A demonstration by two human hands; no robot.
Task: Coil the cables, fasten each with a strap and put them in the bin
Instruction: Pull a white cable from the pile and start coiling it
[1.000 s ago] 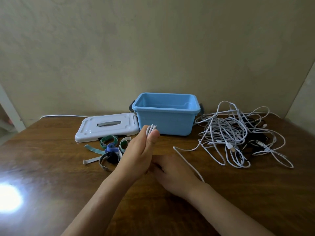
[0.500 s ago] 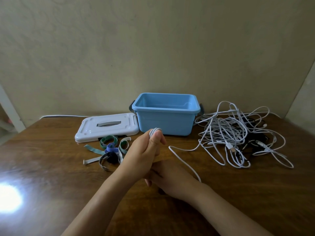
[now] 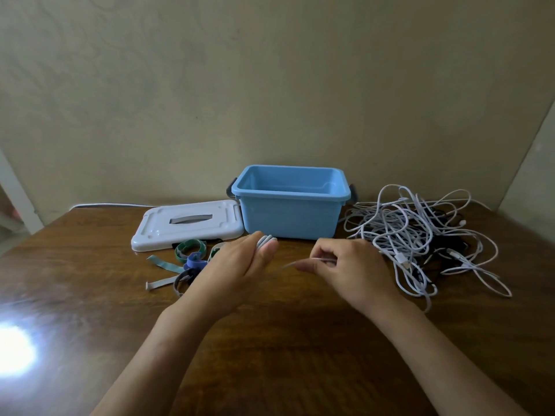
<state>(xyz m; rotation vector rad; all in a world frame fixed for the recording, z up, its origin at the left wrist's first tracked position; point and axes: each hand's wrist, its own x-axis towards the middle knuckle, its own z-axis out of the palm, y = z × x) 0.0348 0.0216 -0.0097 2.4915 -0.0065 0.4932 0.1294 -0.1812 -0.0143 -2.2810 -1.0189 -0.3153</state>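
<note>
My left hand stands upright over the table's middle with loops of a white cable wound round it, the thumb pressed against them. To its right, my right hand pinches the same cable's free length, which runs blurred towards the left hand. A tangled heap of white and black cables lies at the right. The open blue bin stands at the back, nothing visible inside it. Several straps, green, blue, grey and black, lie left of my left hand.
The bin's white lid lies flat to the left of the bin. A white cord runs along the table's back edge by the wall. A bright glare spot sits on the wooden table at the near left.
My right hand has come out from under the left hand and moved right and up, pulling the cable's free length with it. My left hand has stayed about where it was, still holding the loops.
</note>
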